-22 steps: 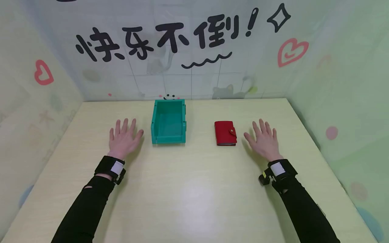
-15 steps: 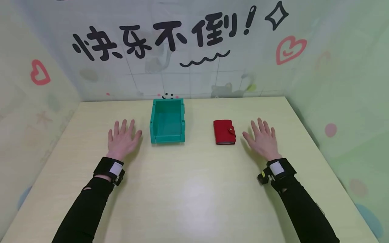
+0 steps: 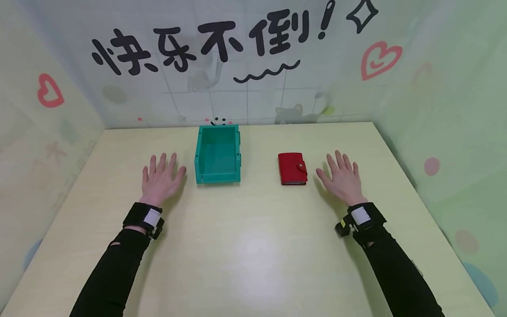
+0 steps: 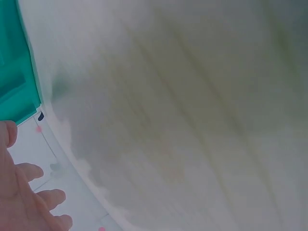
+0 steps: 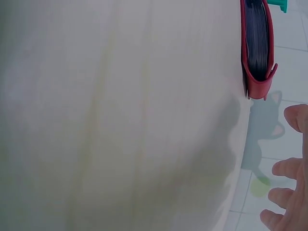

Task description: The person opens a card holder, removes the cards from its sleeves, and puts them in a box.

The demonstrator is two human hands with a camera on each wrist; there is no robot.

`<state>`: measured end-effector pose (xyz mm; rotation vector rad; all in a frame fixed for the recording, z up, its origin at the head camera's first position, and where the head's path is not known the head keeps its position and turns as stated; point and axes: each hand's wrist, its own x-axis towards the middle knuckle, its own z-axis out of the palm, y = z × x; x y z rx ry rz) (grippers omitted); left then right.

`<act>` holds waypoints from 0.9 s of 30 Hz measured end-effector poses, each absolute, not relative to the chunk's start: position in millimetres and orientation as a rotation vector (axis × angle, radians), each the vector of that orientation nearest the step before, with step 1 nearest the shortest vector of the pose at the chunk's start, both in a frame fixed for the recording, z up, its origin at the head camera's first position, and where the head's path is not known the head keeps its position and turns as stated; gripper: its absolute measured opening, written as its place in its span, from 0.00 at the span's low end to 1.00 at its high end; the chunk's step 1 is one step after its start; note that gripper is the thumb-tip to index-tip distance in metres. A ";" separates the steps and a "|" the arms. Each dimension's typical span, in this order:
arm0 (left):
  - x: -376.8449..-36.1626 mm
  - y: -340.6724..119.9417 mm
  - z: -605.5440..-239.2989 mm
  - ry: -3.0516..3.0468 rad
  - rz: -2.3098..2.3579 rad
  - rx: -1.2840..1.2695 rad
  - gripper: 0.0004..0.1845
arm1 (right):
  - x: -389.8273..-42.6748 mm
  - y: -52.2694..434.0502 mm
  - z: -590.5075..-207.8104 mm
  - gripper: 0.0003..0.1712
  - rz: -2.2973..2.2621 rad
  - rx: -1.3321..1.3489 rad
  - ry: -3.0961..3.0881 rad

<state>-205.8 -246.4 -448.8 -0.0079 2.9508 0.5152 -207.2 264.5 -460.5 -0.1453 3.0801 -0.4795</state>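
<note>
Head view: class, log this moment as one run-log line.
left hand: open, flat beside green bin | right hand: open, flat beside red wallet | wallet: closed, untouched

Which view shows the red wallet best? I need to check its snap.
The head view: the whole red wallet lies flat on the table, snap visible. The right wrist view shows only its edge and card sleeves; the left wrist view misses it.

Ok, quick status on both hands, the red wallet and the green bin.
Left hand open, flat on table beside green bin. Right hand open, flat, just right of red wallet, not touching. Wallet snapped closed. Nothing between wallet and bin.
</note>
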 end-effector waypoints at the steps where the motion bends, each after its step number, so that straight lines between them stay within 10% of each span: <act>1: -205.8 -245.9 -449.0 2.950 0.516 -0.006 0.39 | -206.9 264.9 -460.6 0.43 -0.480 -0.142 3.078; 27: -176.4 -212.5 -442.0 2.970 1.435 -0.116 0.29 | -263.7 195.8 -473.5 0.44 -1.205 -0.034 2.631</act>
